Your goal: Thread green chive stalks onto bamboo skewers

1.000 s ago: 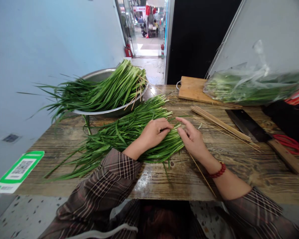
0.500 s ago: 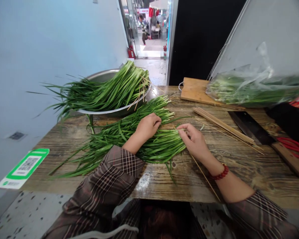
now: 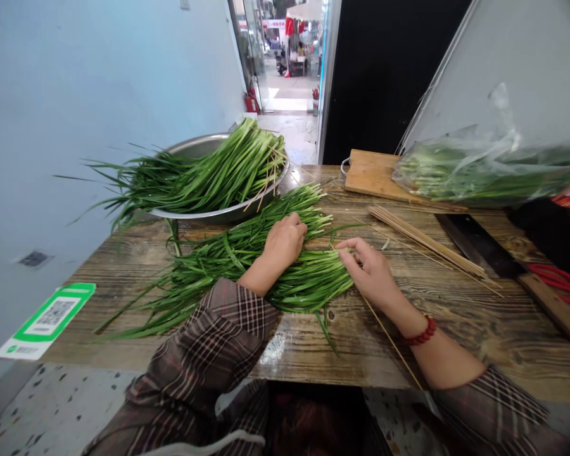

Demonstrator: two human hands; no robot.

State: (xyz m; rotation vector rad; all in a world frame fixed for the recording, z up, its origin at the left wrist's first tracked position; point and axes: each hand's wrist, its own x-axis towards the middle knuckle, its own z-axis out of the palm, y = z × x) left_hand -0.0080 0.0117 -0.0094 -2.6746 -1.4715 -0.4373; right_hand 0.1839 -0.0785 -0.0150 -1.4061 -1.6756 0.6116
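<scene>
Long green chives [image 3: 308, 288] lie spread on the wooden table in front of me, pale stem ends to the right. My left hand [image 3: 286, 239] rests on them with its fingers curled down; what its fingertips hold, if anything, is hidden. At the stem ends, my right hand [image 3: 365, 263] is closed in a pinch on a thin bamboo stick [image 3: 389, 339], which slants down toward the table's front edge. The stick's upper tip shows just beyond the fingers, beside the pale stems.
A metal basin [image 3: 204, 214] heaped with chives stands at the back left. Bamboo sticks [image 3: 427, 242], a cleaver [image 3: 484, 247], red scissor handles [image 3: 558, 282], a cutting board [image 3: 373, 174] and a plastic bag of greens [image 3: 484, 171] lie to the right. A QR card [image 3: 50, 320] is at the left.
My left hand has shifted slightly, its knuckles now higher and its fingers curled further over the chives. My right hand has barely moved and still pinches the stick.
</scene>
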